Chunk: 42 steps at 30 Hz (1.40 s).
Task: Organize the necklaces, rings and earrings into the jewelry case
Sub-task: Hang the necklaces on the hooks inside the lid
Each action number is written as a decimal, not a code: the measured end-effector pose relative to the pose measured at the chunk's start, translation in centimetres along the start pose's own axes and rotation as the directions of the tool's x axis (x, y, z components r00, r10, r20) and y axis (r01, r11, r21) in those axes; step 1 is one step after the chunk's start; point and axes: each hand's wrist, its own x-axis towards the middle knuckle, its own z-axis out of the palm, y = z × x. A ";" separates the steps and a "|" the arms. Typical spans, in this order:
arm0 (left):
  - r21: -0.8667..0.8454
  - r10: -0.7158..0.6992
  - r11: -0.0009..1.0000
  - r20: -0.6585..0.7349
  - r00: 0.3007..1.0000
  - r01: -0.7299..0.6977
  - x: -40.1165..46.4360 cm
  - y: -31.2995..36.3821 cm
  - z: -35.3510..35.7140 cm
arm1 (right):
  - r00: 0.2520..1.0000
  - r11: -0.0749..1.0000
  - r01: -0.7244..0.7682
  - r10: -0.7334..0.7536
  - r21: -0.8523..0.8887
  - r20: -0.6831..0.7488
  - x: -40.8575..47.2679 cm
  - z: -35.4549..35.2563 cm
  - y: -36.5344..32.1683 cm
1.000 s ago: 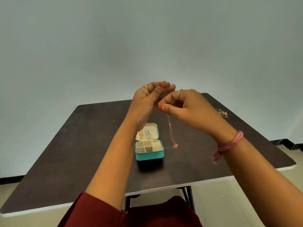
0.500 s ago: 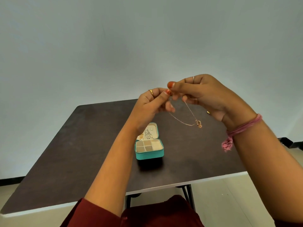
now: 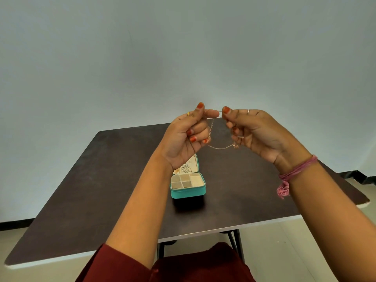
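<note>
Holding a thin gold necklace (image 3: 218,147) up above the dark table (image 3: 101,180), both hands raised side by side, close together but not touching. Pinching one end of the chain between thumb and forefinger of the left hand (image 3: 186,137), remaining fingers curling into the palm. Pinching the other end in the same manner with the right hand (image 3: 258,133), fingertips facing the left hand's. Letting the chain hang between the two hands in a slack loop, a small pendant (image 3: 236,146) dangling at the low point nearer the right hand. Wearing a gold ring on the left hand, a thin ring on the right, and a pink thread band (image 3: 295,169) on the right wrist.

Leaving the teal jewelry case (image 3: 188,185) open on the table, below the left wrist, lid tilting back with several chains showing against its lining, tray divided into small beige compartments. Contents of the compartments too small to make out.
</note>
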 end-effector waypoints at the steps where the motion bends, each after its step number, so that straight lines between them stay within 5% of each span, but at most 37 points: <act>1: -0.022 -0.002 1.000 0.002 1.000 0.002 0.0 0.1 -0.1 | 1.000 1.000 0.002 -0.002 0.006 -0.002 0.0 0.0 0.4; 6: -0.123 0.021 0.992 -0.048 0.999 -0.026 0.0 0.2 -0.5 | 0.996 0.997 0.072 -0.073 -0.034 -0.052 -0.5 0.3 2.4; 14: -0.203 0.103 0.966 -0.279 0.955 -0.163 0.0 0.3 -0.8 | 0.970 0.897 0.233 -0.244 -0.374 0.020 -1.3 1.2 5.1; 19: 0.098 0.116 0.991 -0.313 0.942 -0.090 -0.1 -0.2 -0.5 | 0.948 0.764 0.258 -0.318 -0.591 0.003 -1.6 1.9 5.1; 26: 0.496 0.096 0.868 -0.233 0.968 0.033 -0.5 0.1 -0.4 | 0.937 0.601 0.250 -0.347 -0.759 0.034 -1.8 1.1 2.2; 35: 0.544 -0.094 0.826 -0.126 0.988 0.148 -0.9 -1.1 -0.2 | 0.976 0.776 0.216 -0.156 -0.592 0.151 -1.1 -0.2 -0.7; 42: 0.467 -0.032 0.878 -0.152 0.988 0.100 -0.9 -2.2 -0.1 | 0.991 0.813 0.103 -0.032 -0.573 0.133 0.1 -0.9 -1.3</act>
